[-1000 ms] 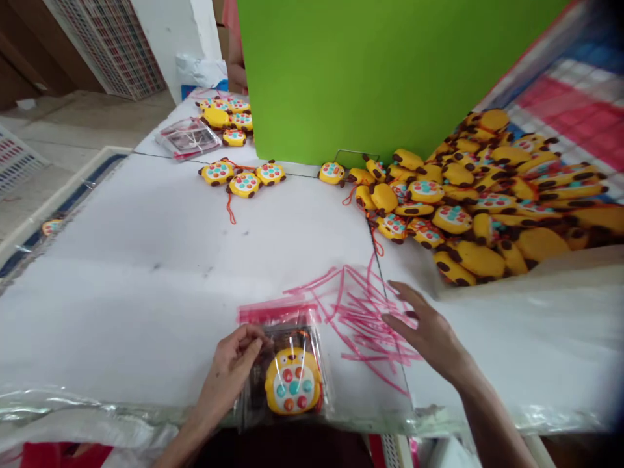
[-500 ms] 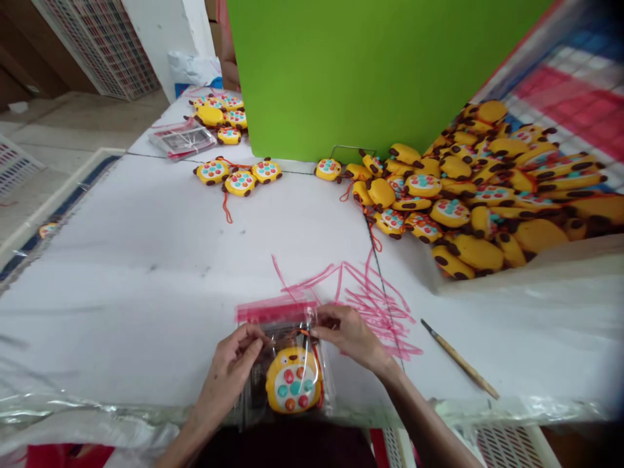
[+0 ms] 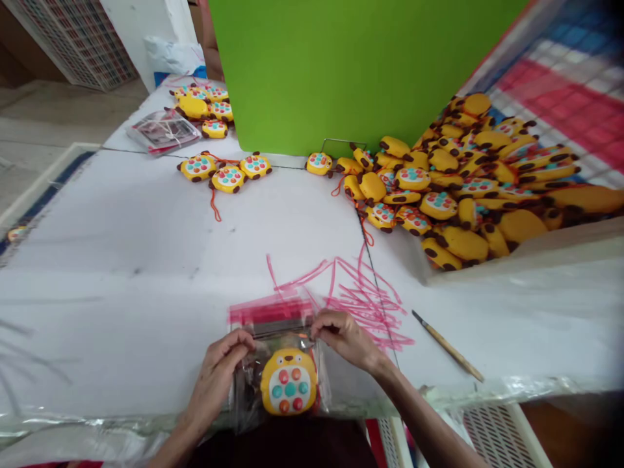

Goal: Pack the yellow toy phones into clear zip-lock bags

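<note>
A yellow animal-faced toy point(image 3: 289, 382) with red, orange and teal buttons lies inside a clear plastic bag point(image 3: 247, 406) at the table's front edge. My left hand point(image 3: 221, 364) pinches the bag's upper left edge. On the other side, my right hand point(image 3: 347, 338) pinches its upper right edge, near an orange cord. More bags with pink top strips point(image 3: 268, 312) lie beneath and behind it.
A wooden-handled tool point(image 3: 448, 346) lies to the right. Many yellow toys point(image 3: 465, 244) spill from a container at the right. A green board point(image 3: 341, 71) stands behind; loose toys point(image 3: 227, 178) and bundled bags point(image 3: 163, 131) lie at the back left.
My hands have moved apart slightly, drawing the bag's upper edge wider. The camera view has shifted, so the background sits farther left and a little higher.
</note>
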A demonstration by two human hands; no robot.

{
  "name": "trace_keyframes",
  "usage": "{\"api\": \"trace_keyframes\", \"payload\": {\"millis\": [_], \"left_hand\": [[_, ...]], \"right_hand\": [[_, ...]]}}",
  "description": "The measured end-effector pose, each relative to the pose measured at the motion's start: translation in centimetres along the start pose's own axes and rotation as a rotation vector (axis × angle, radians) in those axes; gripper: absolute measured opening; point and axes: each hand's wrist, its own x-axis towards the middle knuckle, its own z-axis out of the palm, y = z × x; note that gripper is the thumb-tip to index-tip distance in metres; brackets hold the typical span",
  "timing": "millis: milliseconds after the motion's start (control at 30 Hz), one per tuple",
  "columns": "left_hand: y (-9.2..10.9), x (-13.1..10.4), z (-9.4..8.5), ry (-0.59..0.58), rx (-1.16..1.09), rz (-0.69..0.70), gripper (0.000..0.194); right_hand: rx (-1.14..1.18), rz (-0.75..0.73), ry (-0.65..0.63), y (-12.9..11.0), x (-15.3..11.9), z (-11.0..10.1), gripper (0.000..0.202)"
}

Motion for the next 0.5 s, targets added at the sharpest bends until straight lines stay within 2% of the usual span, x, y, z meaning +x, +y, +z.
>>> {"api": "trace_keyframes", "payload": {"millis": [167,267,333,433,500], "left_hand": [[0.8,-0.5,0.2,0.002,0.115,0.033,0.020],[1.4,-0.8,0.3,-0.005,0.104,0.018,0.023],[1.8,-0.9,0.6,-0.046,0.058,0.019,0.018],[2.5,-1.1,0.9,-0.114,0.033,0.044,0.008],[3.0,-1.2,0.0,-0.103,0.065,0.067,0.009]], "right_hand": [[-0.274,-0.047,-0.097,-1.0,-1.1,0.0,0.033],[-0.447,-0.111,-0.087,-2.1,-0.8,-0.4,0.036],[-0.547,-0.225,-0.080,-3.2,0.6,-0.5,0.040],[-0.708,-0.410,-0.176,-4.7,4.0,0.0,0.047],[-0.798,-0.451,-0.235,-5.1,6.0,0.2,0.046]]}}
